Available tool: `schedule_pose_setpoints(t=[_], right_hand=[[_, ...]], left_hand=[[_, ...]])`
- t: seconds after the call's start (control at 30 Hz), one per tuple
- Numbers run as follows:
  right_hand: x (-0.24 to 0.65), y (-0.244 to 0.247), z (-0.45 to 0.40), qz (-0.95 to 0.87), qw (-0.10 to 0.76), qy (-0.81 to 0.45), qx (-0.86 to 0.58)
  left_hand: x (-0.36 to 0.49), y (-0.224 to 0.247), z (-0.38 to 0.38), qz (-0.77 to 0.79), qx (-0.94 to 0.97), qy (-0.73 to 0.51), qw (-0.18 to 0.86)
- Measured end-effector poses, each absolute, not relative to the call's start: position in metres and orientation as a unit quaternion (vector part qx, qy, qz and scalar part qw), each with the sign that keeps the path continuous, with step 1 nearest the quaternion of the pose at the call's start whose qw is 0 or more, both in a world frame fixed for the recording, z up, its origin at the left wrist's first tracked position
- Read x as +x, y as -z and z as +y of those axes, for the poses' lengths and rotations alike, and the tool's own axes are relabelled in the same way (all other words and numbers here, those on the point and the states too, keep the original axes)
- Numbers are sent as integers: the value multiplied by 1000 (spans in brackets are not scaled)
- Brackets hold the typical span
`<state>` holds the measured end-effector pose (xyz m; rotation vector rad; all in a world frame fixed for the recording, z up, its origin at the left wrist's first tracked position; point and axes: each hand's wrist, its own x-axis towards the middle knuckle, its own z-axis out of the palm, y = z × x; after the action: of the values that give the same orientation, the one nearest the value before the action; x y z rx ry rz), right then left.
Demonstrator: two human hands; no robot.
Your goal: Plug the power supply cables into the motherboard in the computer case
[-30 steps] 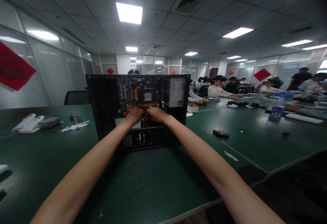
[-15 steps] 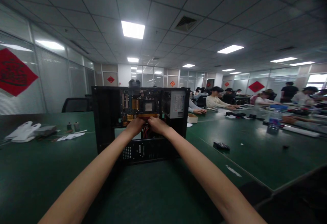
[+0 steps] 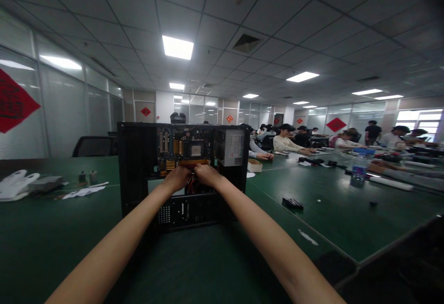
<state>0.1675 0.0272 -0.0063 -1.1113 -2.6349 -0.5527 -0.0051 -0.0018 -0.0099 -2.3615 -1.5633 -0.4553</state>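
Note:
An open black computer case (image 3: 135, 170) stands on the green table (image 3: 194, 267) with its inside facing me. Inside it are a motherboard (image 3: 181, 143) with a square processor (image 3: 196, 150), and a silver power supply (image 3: 233, 148) at upper right. My left hand (image 3: 177, 178) and my right hand (image 3: 207, 175) meet at the board's lower edge, just below the orange memory slots (image 3: 194, 162). Both sets of fingers are curled and closed; whatever they grip is hidden behind them. Red and dark cables (image 3: 194, 186) bunch below my hands.
On the left lie white plastic bags (image 3: 17, 184), a grey box (image 3: 46, 183) and paper (image 3: 84, 191). To the right are a black part (image 3: 292, 203), a small open box (image 3: 255, 166) and a water bottle (image 3: 359, 170). Several people sit along the tables beyond.
The view has shifted slightly, so the case and table sit a little further left and lower. My hands stay at the same spot on the board, fingers still closed.

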Motion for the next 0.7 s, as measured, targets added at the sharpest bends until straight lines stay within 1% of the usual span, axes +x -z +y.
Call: schedule_pose_setpoints(t=[0.33,0.4,0.47,0.53,0.6,0.63,0.67,0.7], right_hand=[[172,2,5,-891,128,167,-402],[184,1,-14,-893,150,160,-394],[206,9,-46,-900,208,146,-355],[236,30,-93,-915,265,98,-289],[269,64,-150,-919,288,-12,-268],[284,85,-179,-918,278,-75,-272],[298,105,-206,-921,250,-117,-276],[309,125,-231,-923,226,-128,-284]], left_hand=[[6,2,-7,-572,-797,125,150],[6,2,-7,-571,-798,126,145],[5,2,-8,-570,-800,132,134],[4,2,-7,-569,-801,134,126],[4,3,-7,-568,-801,136,126],[4,4,-6,-568,-801,138,127],[4,4,-6,-569,-800,140,128],[4,5,-5,-571,-799,143,128]])
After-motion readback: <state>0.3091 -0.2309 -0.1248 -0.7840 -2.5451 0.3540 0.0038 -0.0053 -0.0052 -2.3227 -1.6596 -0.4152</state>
